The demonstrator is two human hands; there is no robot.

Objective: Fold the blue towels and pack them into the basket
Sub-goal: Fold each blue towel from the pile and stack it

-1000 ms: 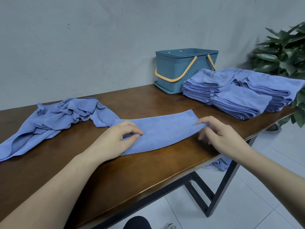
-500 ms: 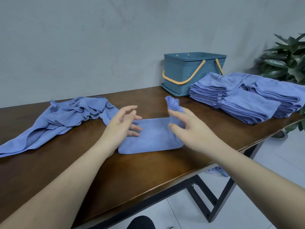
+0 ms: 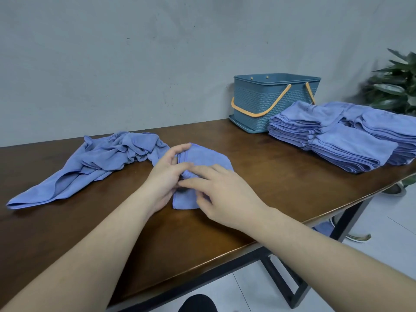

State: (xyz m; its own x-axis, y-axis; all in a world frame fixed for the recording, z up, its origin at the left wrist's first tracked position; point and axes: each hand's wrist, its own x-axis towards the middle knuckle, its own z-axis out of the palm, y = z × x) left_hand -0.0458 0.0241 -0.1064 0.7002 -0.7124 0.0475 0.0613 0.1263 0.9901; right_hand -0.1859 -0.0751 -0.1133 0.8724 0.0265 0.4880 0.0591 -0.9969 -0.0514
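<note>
A blue towel (image 3: 208, 156), folded to a small square, lies on the wooden table (image 3: 258, 176) in front of me. My left hand (image 3: 165, 179) pinches its left edge, where the layers meet. My right hand (image 3: 221, 195) lies across the towel's near half, thumb and forefinger pinching the folded-over end beside the left hand. A crumpled heap of unfolded blue towels (image 3: 101, 158) sits to the left. Stacks of folded blue towels (image 3: 337, 140) stand at the right, in front of the teal basket (image 3: 263, 102) with orange handles. The basket's inside is hidden.
The basket stands against the grey wall at the table's back right. A green plant (image 3: 396, 86) is beyond the table's right end. The table's front edge runs diagonally near my forearms, with tiled floor (image 3: 382, 255) and black table legs below.
My right hand has carried the towel's right end over to the left end, halving the long strip. Both hands now meet at the towel's left edge. My view has shifted left.
</note>
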